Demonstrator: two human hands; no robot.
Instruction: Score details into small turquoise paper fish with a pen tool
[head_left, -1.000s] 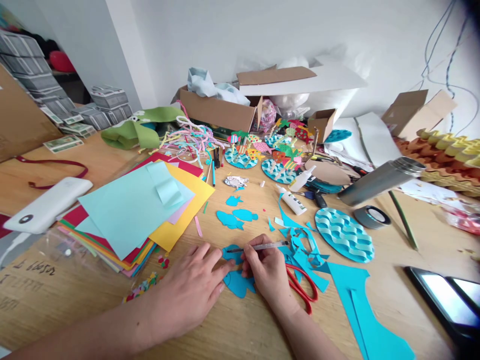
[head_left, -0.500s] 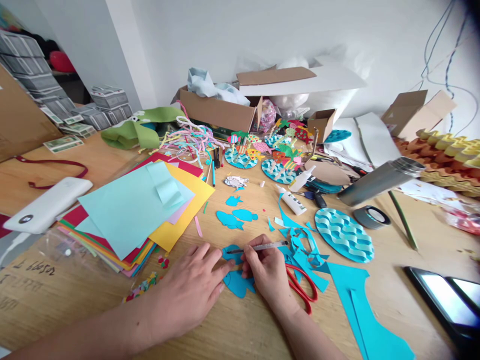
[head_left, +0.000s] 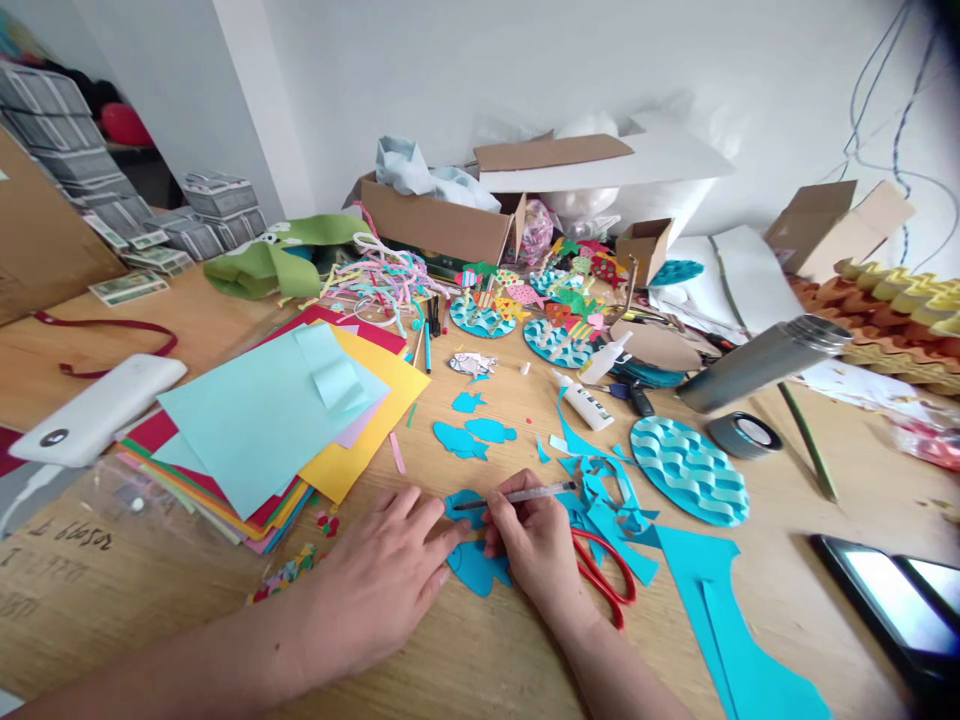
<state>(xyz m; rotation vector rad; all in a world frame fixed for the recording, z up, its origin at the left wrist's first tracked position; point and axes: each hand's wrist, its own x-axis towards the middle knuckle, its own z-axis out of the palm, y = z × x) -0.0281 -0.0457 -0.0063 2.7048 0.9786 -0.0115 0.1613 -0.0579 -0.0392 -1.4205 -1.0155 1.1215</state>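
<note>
Barely anything has moved since the earlier frame: both hands, the pen (head_left: 541, 491) and the blue paper lie as they did, so the drawing appears to have paused or to be going on in strokes too small to tell. Right hand (head_left: 534, 545) fingers pinch the pen, which slants low over the upper fish (head_left: 474, 521), its tip at that fish's left part; whether it touches cannot be told. Left hand (head_left: 397, 555) lies palm down, fingers loosely spread and pinching nothing, the thumb reaching between the two paper fish at their left side. Just below, the lower fish (head_left: 478, 572) bears a drawn curve near its left end. Both fish lie flat on the surface (head_left: 420, 690), toward its near edge and between the hands.

Room is tightest to the right, where scissors (head_left: 628, 583) and blue scraps (head_left: 604, 520) crowd the right hand, with a large offcut (head_left: 705, 600) running on toward the near edge. Toward the far edge, three small fish (head_left: 459, 440) sit well short of the glue (head_left: 589, 403). Toward the left edge, the paper stack (head_left: 240, 430) bounds the left hand's space; the near side looks roomier.
</note>
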